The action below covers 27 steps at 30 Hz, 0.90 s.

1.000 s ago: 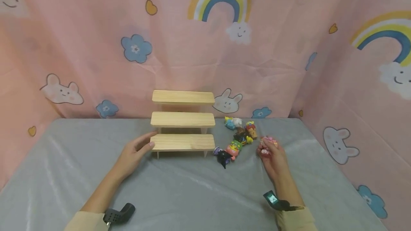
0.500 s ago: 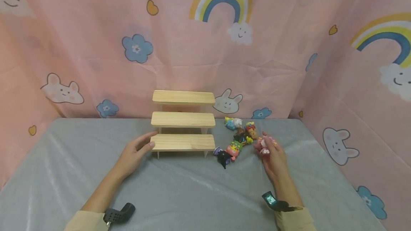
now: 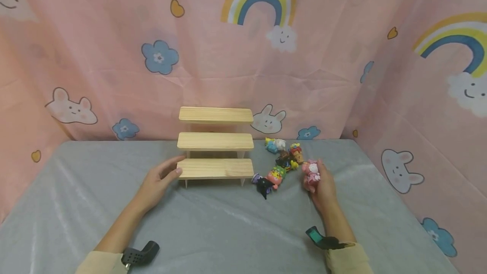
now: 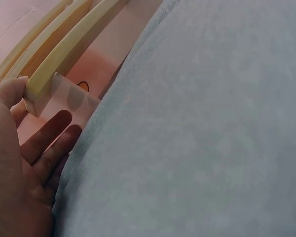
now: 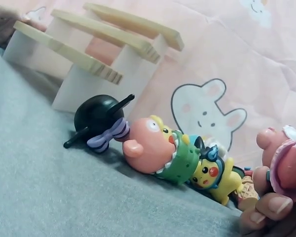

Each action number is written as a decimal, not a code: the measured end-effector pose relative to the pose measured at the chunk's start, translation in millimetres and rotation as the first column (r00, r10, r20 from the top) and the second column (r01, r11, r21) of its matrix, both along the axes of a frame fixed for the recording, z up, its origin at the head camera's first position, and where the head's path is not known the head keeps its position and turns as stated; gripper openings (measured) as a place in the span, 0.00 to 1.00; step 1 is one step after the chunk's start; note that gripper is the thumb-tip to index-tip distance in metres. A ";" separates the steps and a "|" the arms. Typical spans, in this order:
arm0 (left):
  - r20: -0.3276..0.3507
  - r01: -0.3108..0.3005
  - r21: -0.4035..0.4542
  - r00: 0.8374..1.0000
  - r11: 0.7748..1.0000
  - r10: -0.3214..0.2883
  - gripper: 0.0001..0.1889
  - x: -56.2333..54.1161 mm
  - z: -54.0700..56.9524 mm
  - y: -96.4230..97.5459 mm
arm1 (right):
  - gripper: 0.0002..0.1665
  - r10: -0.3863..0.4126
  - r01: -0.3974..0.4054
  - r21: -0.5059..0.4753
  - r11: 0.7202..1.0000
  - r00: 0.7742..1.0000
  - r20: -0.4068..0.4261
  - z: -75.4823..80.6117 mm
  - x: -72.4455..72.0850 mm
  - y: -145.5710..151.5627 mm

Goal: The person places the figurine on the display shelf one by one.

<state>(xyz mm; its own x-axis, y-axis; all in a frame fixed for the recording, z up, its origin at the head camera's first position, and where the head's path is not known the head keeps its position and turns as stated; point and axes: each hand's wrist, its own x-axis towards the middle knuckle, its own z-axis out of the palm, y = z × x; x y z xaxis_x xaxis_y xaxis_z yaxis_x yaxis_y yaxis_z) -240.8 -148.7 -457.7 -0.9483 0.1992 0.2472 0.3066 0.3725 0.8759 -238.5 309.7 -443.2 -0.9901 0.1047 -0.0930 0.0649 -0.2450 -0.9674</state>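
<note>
A three-step wooden display stand (image 3: 216,141) with pale boards and whitish supports stands at the back of the table. At the left end of its lowest board, my left hand (image 3: 155,186) holds the edge between thumb and index finger; the other fingers stretch out below the board in the left wrist view. My right hand (image 3: 326,187) grips a pink toy figurine (image 3: 312,174) with white and rose parts, just right of the other toys. In the right wrist view, this figurine (image 5: 284,160) is partly cut off by the frame edge.
Several small figurines lie right of the stand: a black one with a purple bow (image 5: 99,121), a pink-and-green one (image 5: 160,150), a yellow one (image 5: 212,175), an ice-cream-cone-like one (image 3: 296,153) and a blue-and-white one (image 3: 274,144). Behind the grey-covered table (image 3: 228,231) hangs a pink curtain (image 3: 213,67).
My right hand has turned the pink figurine in its fingers, so more of it shows, now upright on the hand's left side. The left hand stays at the stand.
</note>
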 end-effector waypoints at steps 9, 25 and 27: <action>-0.004 -0.001 0.000 1.000 1.000 0.001 0.22 -1.0 0.1 0.0 | 0.34 -0.070 0.070 0.082 0.994 0.998 -0.007 -2.8 -2.0 -2.6; 0.001 -0.003 -0.002 1.000 1.000 0.003 0.22 -0.4 1.2 -0.9 | 0.34 -0.021 0.038 0.270 0.962 0.998 -0.064 -7.1 -4.5 -7.5; 0.004 0.000 -0.001 1.000 1.000 0.000 0.22 -0.6 0.6 -0.8 | 0.36 -0.019 0.039 0.373 0.927 0.998 -0.058 -8.3 -4.1 -9.4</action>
<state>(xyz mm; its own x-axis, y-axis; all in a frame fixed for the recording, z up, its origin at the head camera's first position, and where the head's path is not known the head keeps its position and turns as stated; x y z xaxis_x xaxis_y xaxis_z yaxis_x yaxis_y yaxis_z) -241.5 -149.5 -457.1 -0.9491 0.1999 0.2434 0.3035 0.3737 0.8765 -242.5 300.3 -451.5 -0.9886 0.1505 0.0102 0.0102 0.1338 -0.9910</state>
